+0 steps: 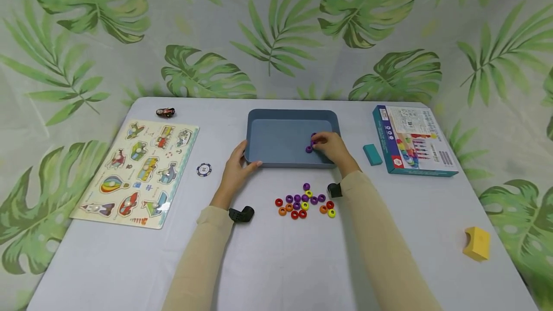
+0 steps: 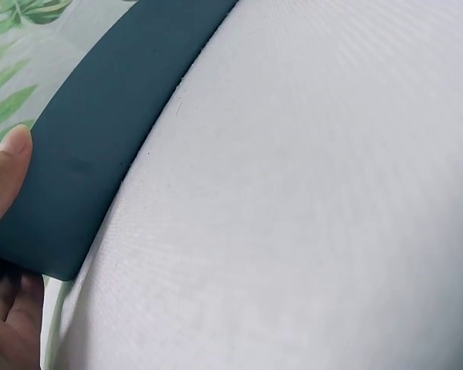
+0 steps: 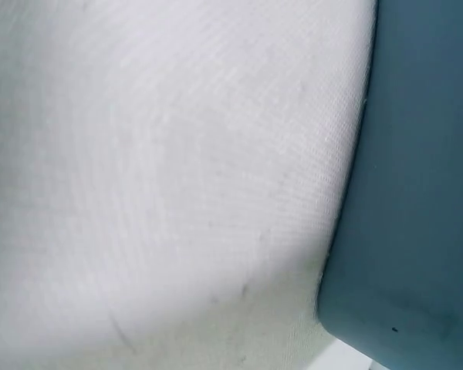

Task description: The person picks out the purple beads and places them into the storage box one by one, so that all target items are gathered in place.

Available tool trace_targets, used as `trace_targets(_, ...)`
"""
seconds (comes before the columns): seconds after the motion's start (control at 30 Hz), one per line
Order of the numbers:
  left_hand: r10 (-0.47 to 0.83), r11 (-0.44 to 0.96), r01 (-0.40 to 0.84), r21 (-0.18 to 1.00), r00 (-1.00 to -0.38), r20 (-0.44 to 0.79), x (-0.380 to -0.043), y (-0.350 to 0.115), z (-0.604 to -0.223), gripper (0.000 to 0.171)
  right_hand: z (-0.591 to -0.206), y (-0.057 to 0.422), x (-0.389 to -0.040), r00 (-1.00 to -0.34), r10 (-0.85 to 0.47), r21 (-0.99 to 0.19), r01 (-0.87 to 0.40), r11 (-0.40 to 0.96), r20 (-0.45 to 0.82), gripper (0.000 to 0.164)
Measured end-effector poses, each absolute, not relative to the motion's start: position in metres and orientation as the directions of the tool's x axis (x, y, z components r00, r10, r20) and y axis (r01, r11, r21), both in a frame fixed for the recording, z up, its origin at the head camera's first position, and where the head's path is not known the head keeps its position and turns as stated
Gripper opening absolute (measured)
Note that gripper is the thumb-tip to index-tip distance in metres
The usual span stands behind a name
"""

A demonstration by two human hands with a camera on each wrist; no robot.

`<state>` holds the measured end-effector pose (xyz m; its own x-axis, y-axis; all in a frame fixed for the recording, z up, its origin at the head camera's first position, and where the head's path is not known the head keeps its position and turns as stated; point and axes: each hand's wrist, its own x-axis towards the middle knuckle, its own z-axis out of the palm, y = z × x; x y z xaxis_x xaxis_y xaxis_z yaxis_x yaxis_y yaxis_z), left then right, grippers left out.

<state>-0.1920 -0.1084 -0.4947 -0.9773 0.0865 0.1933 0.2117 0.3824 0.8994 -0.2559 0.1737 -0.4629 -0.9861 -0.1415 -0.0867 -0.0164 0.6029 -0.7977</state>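
A shallow blue-grey tray point(image 1: 276, 140) lies on the white-covered table. My left hand point(image 1: 236, 169) grips its front left corner, thumb along the front wall and fingers round the side; the left wrist view shows the thumb point(image 2: 8, 169) against the tray wall point(image 2: 100, 139). Over the tray's right part, my right hand point(image 1: 331, 149) pinches a purple bead at its fingertips, mostly hidden by the fingers. A second purple bead point(image 1: 308, 149) sits in the tray beside those fingertips. In the right wrist view only the tray's outer wall point(image 3: 417, 193) and the cloth appear.
Several red, orange, yellow and purple beads point(image 1: 305, 198) lie in front of the tray. Left are a picture puzzle board point(image 1: 142, 172), a poker chip point(image 1: 204, 170) and a small dark object point(image 1: 165, 113). Right are a teal block point(image 1: 372, 154), a game box point(image 1: 416, 140) and a yellow block point(image 1: 477, 244).
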Motion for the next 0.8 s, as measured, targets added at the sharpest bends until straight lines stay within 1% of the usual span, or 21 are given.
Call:
trace_targets(0.17, 0.096, 0.386, 0.22, 0.896, -0.975, 0.198, -0.192, -0.109, -0.495, 0.078, -0.459, 0.175, -0.255, -0.982, -0.165, -0.814, -0.02, 0.58, -0.093, 0.026)
trace_targets(0.3, 0.098, 0.395, 0.219, 0.892, -0.976, 0.196, -0.192, -0.11, -0.494, 0.079, -0.45, 0.175, -0.245, -0.979, -0.197, -0.848, -0.064, 0.526, -0.049, 0.03)
trace_targets(0.4, 0.091, 0.392, 0.215, 0.894, -0.977, 0.194, -0.192, -0.109, -0.493, 0.079, -0.443, 0.174, -0.23, -0.967, -0.255, -0.882, -0.121, 0.455, 0.001, 0.032)
trace_targets(0.5, 0.09, 0.39, 0.21, 0.896, -0.978, 0.19, -0.192, -0.109, -0.492, 0.079, -0.438, 0.173, -0.211, -0.937, -0.348, -0.914, -0.175, 0.366, 0.04, 0.035)
trace_targets(0.63, 0.087, 0.393, 0.203, 0.897, -0.979, 0.184, -0.193, -0.109, -0.494, 0.079, -0.439, 0.172, -0.188, -0.896, -0.444, -0.935, -0.162, 0.316, 0.005, 0.039)
trace_targets(0.8, 0.094, 0.388, 0.213, 0.897, -0.977, 0.192, -0.193, -0.109, -0.495, 0.079, -0.454, 0.173, -0.17, -0.877, -0.47, -0.913, -0.109, 0.394, -0.099, 0.035)
